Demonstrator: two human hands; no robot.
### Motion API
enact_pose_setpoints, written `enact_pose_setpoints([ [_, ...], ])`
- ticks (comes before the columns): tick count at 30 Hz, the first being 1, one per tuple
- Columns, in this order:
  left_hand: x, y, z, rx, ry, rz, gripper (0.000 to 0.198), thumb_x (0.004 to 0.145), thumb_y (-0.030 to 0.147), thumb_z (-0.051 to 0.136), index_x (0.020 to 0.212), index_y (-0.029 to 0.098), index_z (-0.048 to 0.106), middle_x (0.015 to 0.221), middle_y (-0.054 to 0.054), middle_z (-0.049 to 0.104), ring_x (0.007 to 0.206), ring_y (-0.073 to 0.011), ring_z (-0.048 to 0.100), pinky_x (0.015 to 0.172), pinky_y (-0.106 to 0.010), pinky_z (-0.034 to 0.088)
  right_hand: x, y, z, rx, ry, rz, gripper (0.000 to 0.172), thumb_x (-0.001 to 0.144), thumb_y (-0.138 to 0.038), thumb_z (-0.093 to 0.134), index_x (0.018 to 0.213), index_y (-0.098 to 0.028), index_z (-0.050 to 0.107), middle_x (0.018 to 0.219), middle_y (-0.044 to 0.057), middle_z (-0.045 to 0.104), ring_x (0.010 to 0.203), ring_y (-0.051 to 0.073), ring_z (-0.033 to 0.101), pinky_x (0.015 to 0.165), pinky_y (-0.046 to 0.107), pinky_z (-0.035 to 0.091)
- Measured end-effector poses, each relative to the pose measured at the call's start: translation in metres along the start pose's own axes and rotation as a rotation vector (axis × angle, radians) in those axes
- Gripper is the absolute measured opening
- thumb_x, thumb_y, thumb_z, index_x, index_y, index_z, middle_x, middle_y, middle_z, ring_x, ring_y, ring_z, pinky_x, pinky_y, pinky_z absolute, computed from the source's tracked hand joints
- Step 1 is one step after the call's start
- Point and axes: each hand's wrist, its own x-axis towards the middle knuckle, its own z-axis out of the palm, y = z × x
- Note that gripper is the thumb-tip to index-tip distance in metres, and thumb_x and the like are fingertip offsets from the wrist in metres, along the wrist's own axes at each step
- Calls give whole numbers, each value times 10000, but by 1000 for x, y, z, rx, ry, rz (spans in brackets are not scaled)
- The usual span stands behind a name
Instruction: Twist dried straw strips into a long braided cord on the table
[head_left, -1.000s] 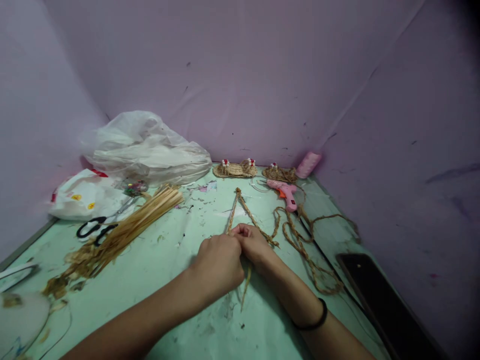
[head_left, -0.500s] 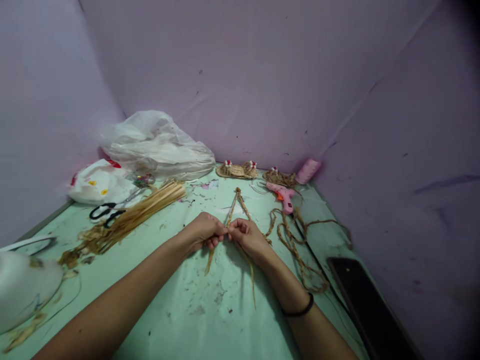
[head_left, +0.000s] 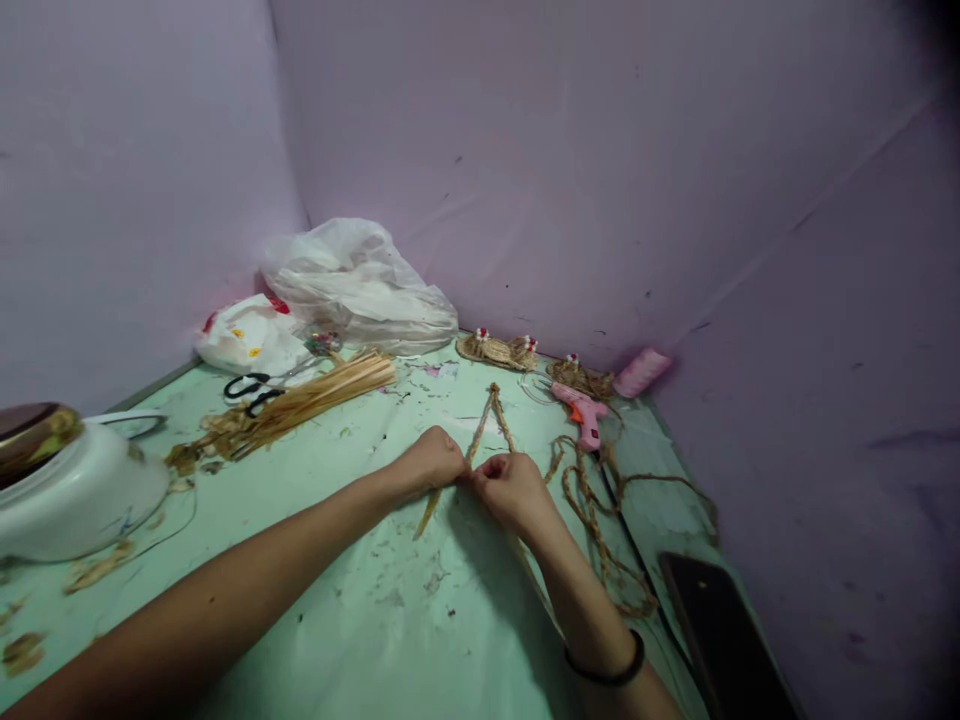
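A thin braided cord of tan plant fibre (head_left: 482,425) runs down from a knot on the green table, forming a narrow upside-down V. At the lower end of its left strand, my left hand (head_left: 433,462) is closed in a fist around the fibre; a loose flat end hangs below it. My right hand (head_left: 514,490) touches the left one and pinches fibre between thumb and fingers. From under the right hand a long strand trails toward my wrist. The exact grip between the fingertips is hidden.
Further back lie a fibre bundle (head_left: 330,395), black-handled scissors (head_left: 259,392), a white plastic bag (head_left: 360,290), woven slippers (head_left: 499,350), a pink glue gun (head_left: 581,410) and a pink thread spool (head_left: 643,373). Coiled rope (head_left: 592,505) and a phone (head_left: 716,630) are right; a white pot (head_left: 90,495) is left.
The view has swung left, so everything sits further right. My left fingers have curled in tighter, and the trailing strand under my right hand now lies along the forearm.
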Motion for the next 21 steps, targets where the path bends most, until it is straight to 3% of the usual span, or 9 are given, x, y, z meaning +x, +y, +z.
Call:
enact_pose_setpoints([
  [4,-7,2,-6,-194,-63,-107,210,536,153,511,393,169,358,290,71,264,293,-37,184,318,-204,97,-8,-12,1,39,34,2,173,610,-222,513,601,-127,656,475,23,583,426,96,473,398,189,259],
  [8,-13,-1,-10,-296,-61,-47,148,538,188,544,452,158,427,301,80,289,277,-31,182,305,-198,85,-17,-21,-3,38,57,-75,185,626,-217,510,619,-135,675,510,27,607,445,94,476,427,191,283],
  [12,-13,-2,-11,-299,-47,-35,73,533,181,554,518,125,510,298,87,301,270,-18,177,313,-189,83,-14,-13,-6,67,-10,-146,194,646,-247,518,644,-144,683,543,32,619,484,108,497,446,198,300],
  [18,-4,-9,-14,-309,-109,-46,100,546,216,555,562,126,515,343,76,359,284,-11,176,327,-192,63,7,4,-4,448,75,-40,193,662,-261,518,728,-132,645,574,32,609,507,114,517,479,207,362],
  [21,-1,-10,-16,-297,-156,-38,96,549,223,540,564,137,500,349,83,340,290,-12,165,335,-192,53,9,-1,4,673,-105,41,141,648,-259,534,650,-128,589,477,-6,526,420,84,442,444,205,338],
])
